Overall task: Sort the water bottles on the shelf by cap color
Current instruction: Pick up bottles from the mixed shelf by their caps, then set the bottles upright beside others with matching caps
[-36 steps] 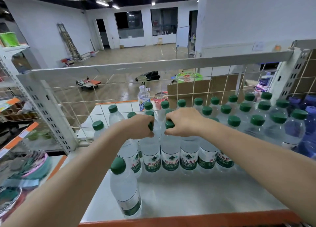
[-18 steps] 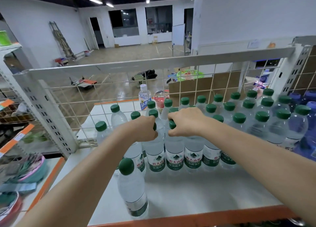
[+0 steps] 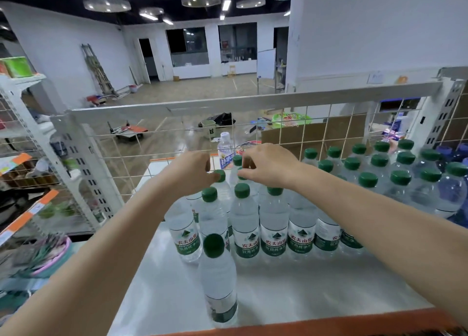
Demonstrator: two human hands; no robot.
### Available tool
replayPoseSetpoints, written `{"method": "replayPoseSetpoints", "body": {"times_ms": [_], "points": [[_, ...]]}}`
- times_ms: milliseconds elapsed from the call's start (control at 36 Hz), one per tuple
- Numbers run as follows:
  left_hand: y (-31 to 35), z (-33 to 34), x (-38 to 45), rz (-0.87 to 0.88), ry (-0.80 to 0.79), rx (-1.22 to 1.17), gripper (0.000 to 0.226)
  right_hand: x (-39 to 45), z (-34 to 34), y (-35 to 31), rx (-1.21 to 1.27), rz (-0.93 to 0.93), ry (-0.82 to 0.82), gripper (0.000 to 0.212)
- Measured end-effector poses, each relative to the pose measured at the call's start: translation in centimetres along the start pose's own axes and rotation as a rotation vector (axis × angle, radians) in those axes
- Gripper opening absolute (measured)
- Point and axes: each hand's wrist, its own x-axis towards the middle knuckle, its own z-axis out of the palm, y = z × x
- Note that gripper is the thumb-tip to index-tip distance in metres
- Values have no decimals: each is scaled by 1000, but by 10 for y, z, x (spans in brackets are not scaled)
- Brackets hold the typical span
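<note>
Several clear water bottles with green caps (image 3: pixel 273 224) stand in rows on the white shelf (image 3: pixel 316 285). A lone green-capped bottle (image 3: pixel 219 282) stands in front of them, near the shelf's edge. My left hand (image 3: pixel 190 175) reaches over the front row and pinches the green cap of a second-row bottle (image 3: pixel 219 175). Beside it, my right hand (image 3: pixel 269 166) curls its fingers and thumb round the cap of the neighbouring second-row bottle (image 3: pixel 240 176), which is mostly hidden. Bluish-purple bottles (image 3: pixel 453 191) stand at the far right.
A wire mesh panel (image 3: pixel 152 145) with a metal top rail closes the shelf's back. Behind it stands a white-capped bottle (image 3: pixel 225 148). An orange strip (image 3: pixel 329 323) runs along the front edge. Another shelf unit with goods (image 3: pixel 30 209) stands to the left.
Both hands have let go of the front-row caps and moved back to caps in the second row. The view has tilted up slightly.
</note>
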Motion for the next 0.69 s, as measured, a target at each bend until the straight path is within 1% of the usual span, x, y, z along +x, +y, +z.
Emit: {"method": "replayPoseSetpoints", "body": {"times_ms": [83,139,222,278,389,500,583,694], "points": [[-8,9,-3,-25,-90,68,45,12,7,-10,42,-1,-7,27],[-10,17,-5,-21,-147,70,48,19,13,-16,39,-4,-21,34],[-10,32,-5,6,-197,36,41,30,23,-24,-12,-22,-30,44],[-10,40,-3,8,-222,30,36,37,28,-27,-66,-39,-56,46],[-14,48,0,16,-222,34,44,48,39,-31,-140,-71,-106,40],[-18,47,3,59,-197,19,33,57,45,-34,-187,-59,-181,37],[-22,48,3,81,-178,-33,25,63,47,-37,-151,-10,-273,32],[-29,51,2,84,-156,-96,25,68,47,-39,-87,2,-270,27]]}}
